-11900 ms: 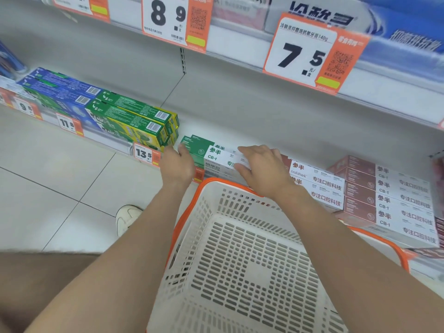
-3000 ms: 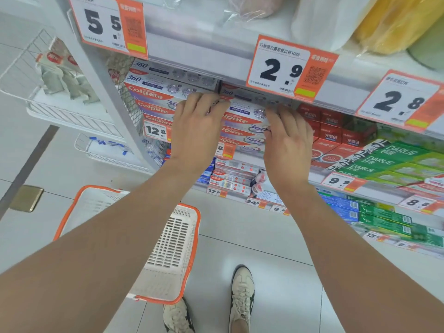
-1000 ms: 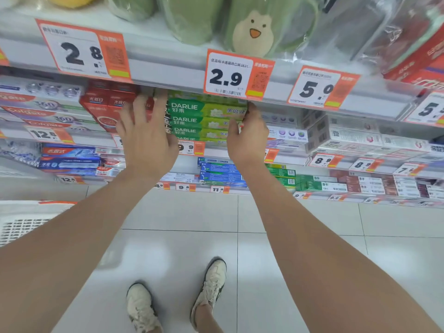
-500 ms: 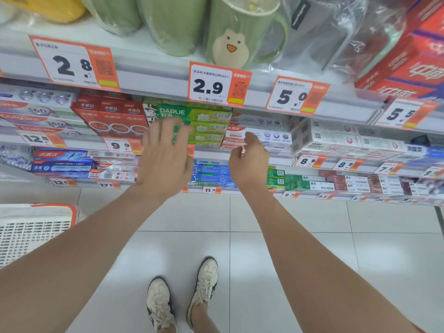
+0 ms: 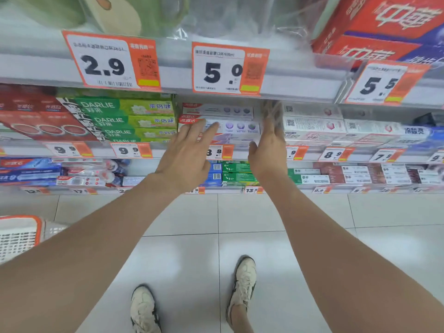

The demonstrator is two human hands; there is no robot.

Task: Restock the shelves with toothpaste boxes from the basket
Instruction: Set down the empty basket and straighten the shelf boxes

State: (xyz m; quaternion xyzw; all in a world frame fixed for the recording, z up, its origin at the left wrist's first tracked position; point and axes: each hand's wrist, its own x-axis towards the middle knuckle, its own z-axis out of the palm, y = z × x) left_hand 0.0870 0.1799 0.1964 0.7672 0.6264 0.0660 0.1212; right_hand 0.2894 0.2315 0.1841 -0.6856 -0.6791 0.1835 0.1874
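Hands meet at the white toothpaste boxes [image 5: 230,127] in the middle of the frame: we see the left hand [image 5: 186,152] with fingers spread, its tips over the boxes' front, and the right hand [image 5: 269,152] flat and straight-fingered, blurred, at their right end. Neither grips anything. The basket [image 5: 21,234] sits at the lower left edge.

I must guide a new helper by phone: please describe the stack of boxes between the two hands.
Find the orange price tag reading 5.0 on the shelf edge. Just under it, right of the green DARLIE boxes, lies a stack of white boxes. Only these carry a red end label and purple circles.
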